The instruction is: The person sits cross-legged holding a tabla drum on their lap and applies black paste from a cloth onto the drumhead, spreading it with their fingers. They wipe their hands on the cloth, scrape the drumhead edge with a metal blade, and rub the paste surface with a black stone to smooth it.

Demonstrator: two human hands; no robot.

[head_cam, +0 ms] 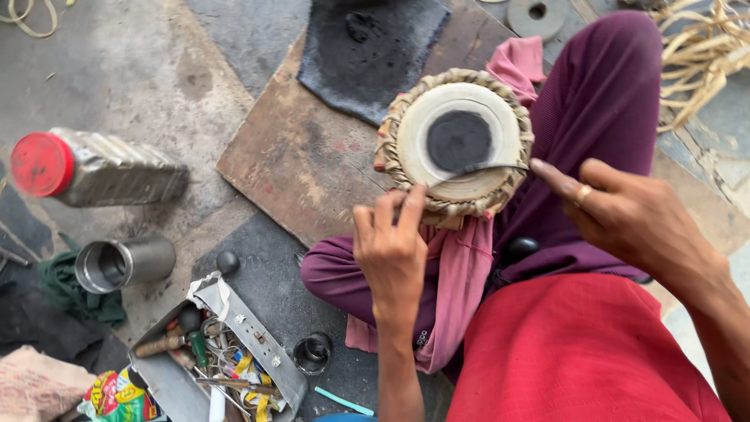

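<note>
While the small drum (457,144) rests tilted on the person's lap, propped against a pink cloth (461,273), the left hand (391,246) steadies its near rim, fingers curled closed over the braided edge. The right hand (625,215) pinches a thin curved blade (480,169), fingers closed on it; the blade lies across the pale drumhead just below the black centre spot. How the thumb sits on the blade cannot be seen. The drum's body is hidden beneath the head and cloth. A worn wooden board (305,156) lies on the floor beyond the knee, with a dark pad (367,55) on it, cut off at the top edge. To the left lie a bottle with a red cap (94,168) and a metal cup (121,264) on its side. An open metal toolbox (215,352) holds tangled tools, hard to tell apart. Pale straps (703,55) at upper right run out of view.
</note>
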